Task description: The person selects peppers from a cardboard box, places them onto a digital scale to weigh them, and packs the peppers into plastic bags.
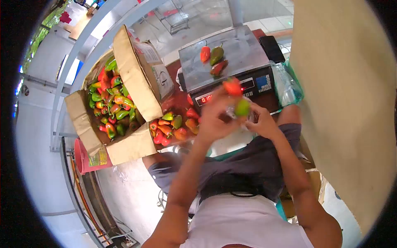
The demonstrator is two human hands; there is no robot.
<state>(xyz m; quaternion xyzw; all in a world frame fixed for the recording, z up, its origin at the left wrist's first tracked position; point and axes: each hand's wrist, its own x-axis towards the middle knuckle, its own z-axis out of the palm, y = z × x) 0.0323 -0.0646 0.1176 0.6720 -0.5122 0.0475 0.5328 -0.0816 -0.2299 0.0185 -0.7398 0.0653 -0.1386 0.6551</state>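
Blurred by motion, my left hand [216, 118] is curled in front of the scale, by a red pepper [232, 86] and a green pepper [242, 107]. My right hand [263, 120] faces it, thumb and fingers bent in a pinch beside the green pepper. Something shiny and clear shows between the hands, too smeared to name. On the metal plate of the scale [244, 45] lie an orange-red pepper [205, 53], a dark green pepper [216, 55] and a dark red pepper [218, 68]. The red digits of its display are partly covered.
An open cardboard box [138, 78] at the left holds several red and green peppers. More peppers [166, 129] lie between box and scale. A black phone [271, 48] and clear plastic bags [286, 82] are at the scale's right. A cardboard panel [343, 91] stands far right.
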